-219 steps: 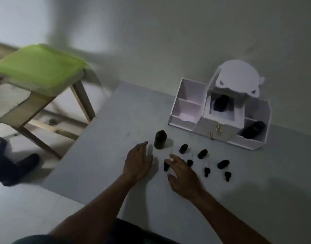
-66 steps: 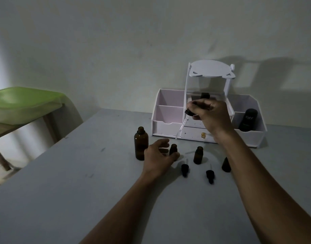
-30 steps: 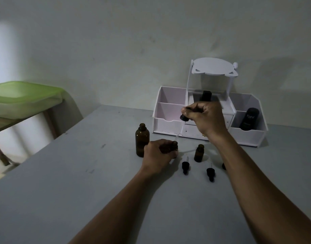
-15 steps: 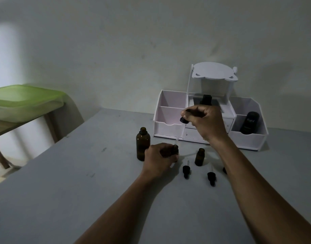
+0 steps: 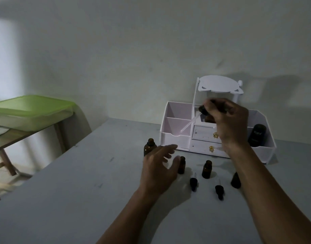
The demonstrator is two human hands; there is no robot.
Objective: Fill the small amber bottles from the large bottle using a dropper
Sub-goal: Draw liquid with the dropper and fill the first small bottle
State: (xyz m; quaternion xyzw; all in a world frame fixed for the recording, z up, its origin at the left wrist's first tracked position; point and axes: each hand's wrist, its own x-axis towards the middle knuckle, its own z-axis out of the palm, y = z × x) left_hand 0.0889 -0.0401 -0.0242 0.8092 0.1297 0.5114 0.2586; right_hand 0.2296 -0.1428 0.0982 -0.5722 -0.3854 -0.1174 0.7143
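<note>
The large amber bottle (image 5: 150,147) stands uncapped on the grey table (image 5: 81,182), partly behind my left hand (image 5: 159,170). That hand hovers with fingers spread and holds nothing, its thumb next to a small amber bottle (image 5: 181,165). A second small bottle (image 5: 206,169) stands to the right, and a third (image 5: 236,180) is partly hidden by my right forearm. My right hand (image 5: 227,120) is raised and pinches a dropper (image 5: 203,110) by its black bulb, the glass tube slanting down to the left. Two loose dropper caps (image 5: 193,183) (image 5: 219,191) lie in front.
A white organiser (image 5: 175,138) with compartments, two small drawers and a raised top shelf stands against the wall behind the bottles. A black container (image 5: 257,135) sits in its right compartment. A green plastic lid or tray (image 5: 31,110) rests on a wooden stand at the left.
My left hand has let go of the first small bottle and opened. My right hand has lifted the dropper up and away from that bottle's mouth.
</note>
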